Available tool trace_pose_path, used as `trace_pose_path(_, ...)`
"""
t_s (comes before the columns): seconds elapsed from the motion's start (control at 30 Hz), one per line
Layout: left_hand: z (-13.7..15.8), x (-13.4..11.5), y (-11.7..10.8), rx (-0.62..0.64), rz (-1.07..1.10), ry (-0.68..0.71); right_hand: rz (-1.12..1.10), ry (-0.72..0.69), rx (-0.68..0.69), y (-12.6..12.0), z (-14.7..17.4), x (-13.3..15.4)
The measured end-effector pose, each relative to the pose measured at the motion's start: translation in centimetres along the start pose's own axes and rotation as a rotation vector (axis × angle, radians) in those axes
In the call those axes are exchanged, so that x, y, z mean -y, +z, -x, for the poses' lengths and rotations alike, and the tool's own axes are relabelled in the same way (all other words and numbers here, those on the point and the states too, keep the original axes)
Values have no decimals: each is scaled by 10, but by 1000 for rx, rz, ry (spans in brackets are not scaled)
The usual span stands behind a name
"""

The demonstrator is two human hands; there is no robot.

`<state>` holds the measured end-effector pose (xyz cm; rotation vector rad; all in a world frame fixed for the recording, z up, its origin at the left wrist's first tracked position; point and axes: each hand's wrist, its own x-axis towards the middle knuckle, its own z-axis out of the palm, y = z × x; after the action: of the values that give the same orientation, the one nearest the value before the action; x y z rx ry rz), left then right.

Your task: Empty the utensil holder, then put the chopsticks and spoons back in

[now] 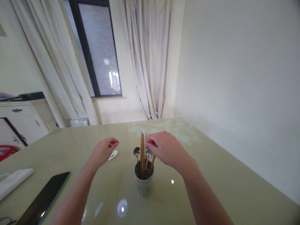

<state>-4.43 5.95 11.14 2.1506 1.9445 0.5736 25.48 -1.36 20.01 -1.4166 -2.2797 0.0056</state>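
Note:
A white cup (143,183) stands on the glossy pale-green table (211,175), holding several wooden chopsticks (142,153) and two metal spoons (136,152). My right hand (165,149) hovers over the cup, its fingertips pinched on the top of a chopstick or spoon; which one I cannot tell. My left hand (103,151) is to the left of the cup, fingers curled loosely, holding nothing. Just beyond it a small white spoon-like piece (113,155) lies on the table.
A dark tablet or phone (44,197) lies at the near left, with a folded white cloth (12,181) beside it. A white cabinet (21,123) stands at the left. Curtains, a window and a plain wall lie behind the table.

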Motion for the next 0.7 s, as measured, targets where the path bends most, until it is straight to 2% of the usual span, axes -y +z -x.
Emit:
trace_pose_path(0.03, -3, 13, 8, 6, -160, -79, 34, 6, 14, 1, 0, 1)
trace_pose_path(0.07, -5, 24, 16, 12, -219, -116, 63, 15, 29, 2, 0, 3)
trace_pose_path(0.17, -6, 44, 42, 33, -284, -162, 120, 52, 69, 7, -1, 6)
trace_pose_path(0.3, -4, 50, 66, 36, -292, -161, 136, 76, 104, 7, -1, 8)
trace_pose_path(0.4, -6, 53, 74, 7, -257, -143, 65, 67, 95, 1, 0, 9)
trace_pose_path(0.53, -12, 49, 66, -55, -209, -137, -53, 56, -12, -5, 2, 9)
trace_pose_path(0.63, -12, 26, 41, -165, -85, -93, -145, 36, -118, -3, 0, 10)
trace_pose_path(0.7, -4, -2, 18, -360, 264, 52, -214, 25, -196, -1, -1, 12)
